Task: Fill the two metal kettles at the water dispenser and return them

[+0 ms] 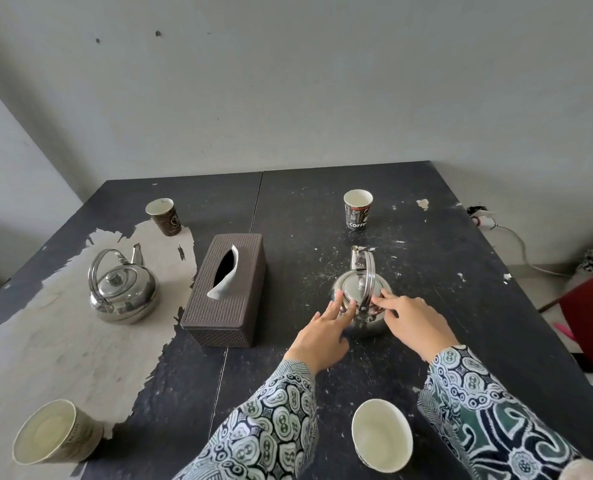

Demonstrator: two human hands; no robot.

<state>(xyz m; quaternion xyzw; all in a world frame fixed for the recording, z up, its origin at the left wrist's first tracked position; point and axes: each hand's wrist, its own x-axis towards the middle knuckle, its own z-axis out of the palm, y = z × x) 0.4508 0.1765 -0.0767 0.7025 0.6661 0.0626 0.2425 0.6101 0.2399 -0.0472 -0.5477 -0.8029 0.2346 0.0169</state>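
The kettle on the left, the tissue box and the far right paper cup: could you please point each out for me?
kettle on the left [123,294]: head view, on its lid.
tissue box [244,271]: head view, on its top.
far right paper cup [358,214]: head view, on its printed side.

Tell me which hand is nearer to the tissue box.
Left. The left hand rests on the near kettle just right of the tissue box; the right hand is on the kettle's far side, farther from the box.

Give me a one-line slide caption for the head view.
Both hands, left and right, reach the right kettle; second kettle stands left of the tissue box.
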